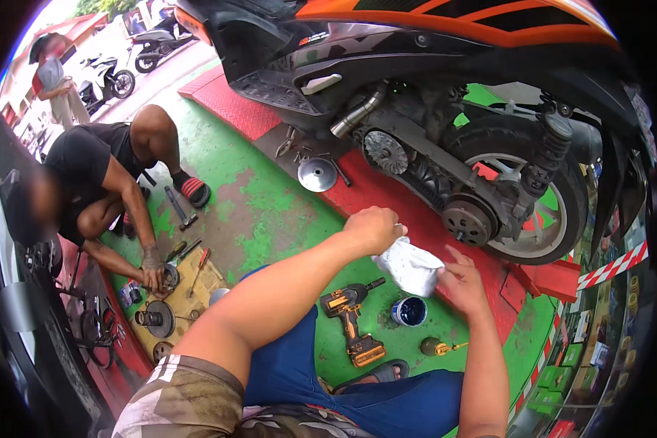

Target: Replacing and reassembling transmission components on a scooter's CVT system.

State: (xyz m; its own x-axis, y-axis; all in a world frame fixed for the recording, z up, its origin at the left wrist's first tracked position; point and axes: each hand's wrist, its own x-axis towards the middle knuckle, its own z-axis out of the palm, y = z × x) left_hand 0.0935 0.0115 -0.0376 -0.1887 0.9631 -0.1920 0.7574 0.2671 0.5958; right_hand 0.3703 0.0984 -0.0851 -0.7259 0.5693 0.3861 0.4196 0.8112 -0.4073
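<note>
A crumpled white cloth (410,264) is stretched between my two hands, above the floor in front of a scooter. My left hand (374,231) is closed on its upper left end. At the cloth's right edge, the fingers of my right hand (463,283) pinch it, with one finger partly raised. Beneath the cloth stands an open can (409,312) with dark contents. An orange and black cordless impact wrench (353,325) lies left of the can. A small brass-coloured container (436,347) sits between the can and my right forearm.
The scooter's exposed drive side shows a finned pulley (387,152), a round clutch (469,221) and the rear wheel (573,219). A metal disc (317,174) lies on the red ramp. At left a co-worker (87,164) crouches over parts on cardboard (204,281). A glass case (598,350) borders the right.
</note>
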